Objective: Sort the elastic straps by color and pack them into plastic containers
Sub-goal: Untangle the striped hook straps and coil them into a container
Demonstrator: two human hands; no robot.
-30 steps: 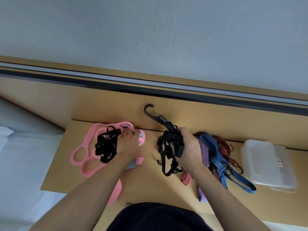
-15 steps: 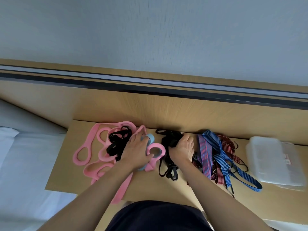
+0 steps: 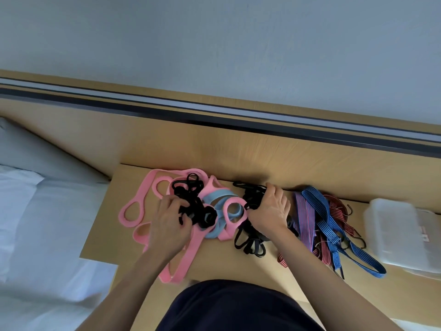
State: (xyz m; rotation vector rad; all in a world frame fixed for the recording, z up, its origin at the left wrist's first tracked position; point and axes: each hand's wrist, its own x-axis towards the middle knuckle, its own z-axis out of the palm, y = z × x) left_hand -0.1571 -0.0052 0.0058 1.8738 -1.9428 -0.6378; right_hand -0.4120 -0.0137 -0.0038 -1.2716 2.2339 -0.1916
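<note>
Flat pink bands [image 3: 193,250] with oval loops and a pale blue band [image 3: 216,196] lie centre-left on the wooden worktop [image 3: 107,237]; ribbed striped straps [image 3: 315,199] sprawl right of centre, beside blurred translucent containers [image 3: 401,235]. The right hand [image 3: 269,211] covers part of its black bundle [image 3: 253,198], grip clenched around it; the left hand [image 3: 170,218]'s grip clutches a black tangle [image 3: 191,199].

Tangled multicoloured straps [image 3: 317,218] beside containers [image 3: 403,237]
</note>
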